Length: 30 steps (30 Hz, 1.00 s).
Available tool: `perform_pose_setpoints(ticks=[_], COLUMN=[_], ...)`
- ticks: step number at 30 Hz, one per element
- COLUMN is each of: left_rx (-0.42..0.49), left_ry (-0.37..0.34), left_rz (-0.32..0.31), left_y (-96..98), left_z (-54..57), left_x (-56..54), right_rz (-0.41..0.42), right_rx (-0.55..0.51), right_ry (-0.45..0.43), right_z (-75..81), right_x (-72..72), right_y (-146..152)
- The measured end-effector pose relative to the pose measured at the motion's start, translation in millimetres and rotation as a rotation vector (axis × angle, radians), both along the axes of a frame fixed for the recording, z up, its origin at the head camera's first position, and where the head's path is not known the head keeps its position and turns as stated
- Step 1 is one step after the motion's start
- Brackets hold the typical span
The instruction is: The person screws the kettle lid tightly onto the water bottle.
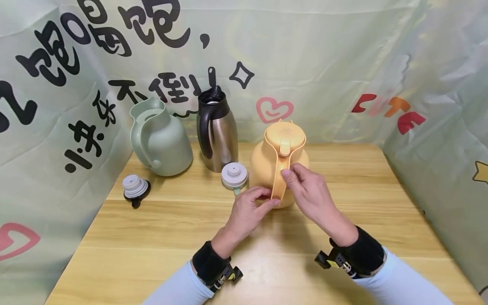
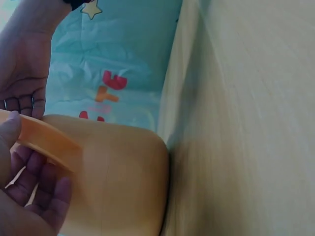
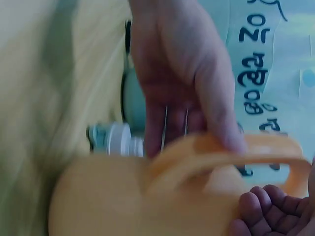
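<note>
Green jug [image 1: 169, 146] beside steel jug [image 1: 224, 142]

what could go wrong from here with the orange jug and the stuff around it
The left hand and right hand are both at the handle of the orange jug, so an uneven pull could tip it.

The pale stopper lies close beside that jug; a leftward swing might knock it away.

The steel jug and green jug have open tops; if bumped over, they could spill anything inside, though contents aren't visible.

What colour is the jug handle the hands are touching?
Yellowy orange. The handle shows best in the head view.
</note>
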<state>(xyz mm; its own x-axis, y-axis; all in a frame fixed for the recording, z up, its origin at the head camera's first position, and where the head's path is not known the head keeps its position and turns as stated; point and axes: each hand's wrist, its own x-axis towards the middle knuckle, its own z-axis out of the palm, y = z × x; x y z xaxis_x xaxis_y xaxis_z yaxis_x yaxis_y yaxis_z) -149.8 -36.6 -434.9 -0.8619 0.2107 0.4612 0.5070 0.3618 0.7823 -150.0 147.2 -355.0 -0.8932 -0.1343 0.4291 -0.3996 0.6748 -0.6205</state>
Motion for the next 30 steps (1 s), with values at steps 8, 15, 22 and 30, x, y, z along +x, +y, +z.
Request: perform_pose_setpoints(ticks=[8, 15, 22, 30], left_rx=[-0.123, -0.397, -0.604, -0.699], left_ry=[-0.061, -0.170, -0.260, -0.221], left_rz=[-0.045, -0.057, -0.125, -0.137], left_y=[-10.3, -22.2, -25.3, -27.2], left_z=[-8.6, -26.5, -31.9, -29.6], left_x=[-3.3, -8.5, -10.4, -7.3], right_rz=[-0.018, -0.079, -0.171, -0.309], right_rx=[-0.091, -0.310, -0.416, -0.345], right_ry=[-0.077, -0.140, 0.000, 0.135], right_z=[-4.8, -10.1, -23.4, -31.6], right_x=[10.4, 9.5, -2.3, -17.1], right_y=[-10, 8, 23, 43])
